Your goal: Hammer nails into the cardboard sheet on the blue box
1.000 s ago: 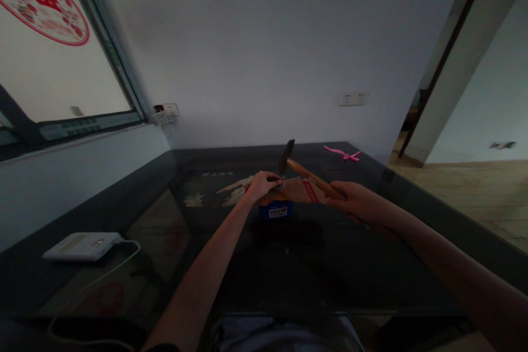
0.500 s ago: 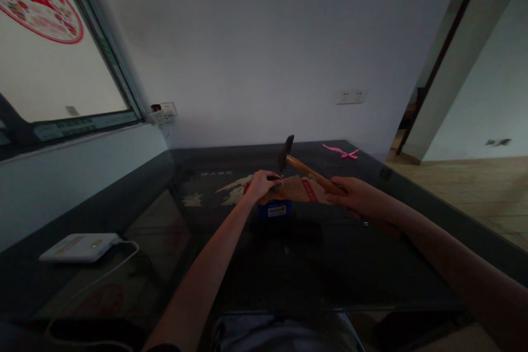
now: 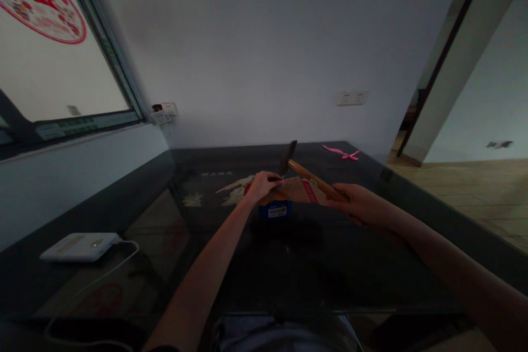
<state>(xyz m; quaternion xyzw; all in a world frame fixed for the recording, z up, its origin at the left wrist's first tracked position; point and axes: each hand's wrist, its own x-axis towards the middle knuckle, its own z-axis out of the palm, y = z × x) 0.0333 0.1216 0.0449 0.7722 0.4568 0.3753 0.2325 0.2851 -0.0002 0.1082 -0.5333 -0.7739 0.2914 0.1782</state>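
Observation:
My right hand (image 3: 353, 202) is closed around the wooden handle of a hammer (image 3: 311, 177). The hammer's dark head slants just above my left fingertips. On a flat tan patterned piece with a red band (image 3: 297, 191), my left hand (image 3: 263, 186) rests with thumb and fingers pinched together. Whatever the pinch holds is too small and dark to make out. Beneath the patterned piece sits a blue box or tin (image 3: 275, 209) with a printed label, partly covered by it.
The dark glossy table (image 3: 350, 264) carries a white power bank-like device (image 3: 80, 247) with a white cable at the left. A pink ribbon (image 3: 344, 153) lies at the back right. Behind stands a wall with sockets (image 3: 352, 98); a window is at the left.
The hammer's head has come down slightly towards my left fingertips, and my right hand has dropped a little. My left hand holds its place on the patterned piece.

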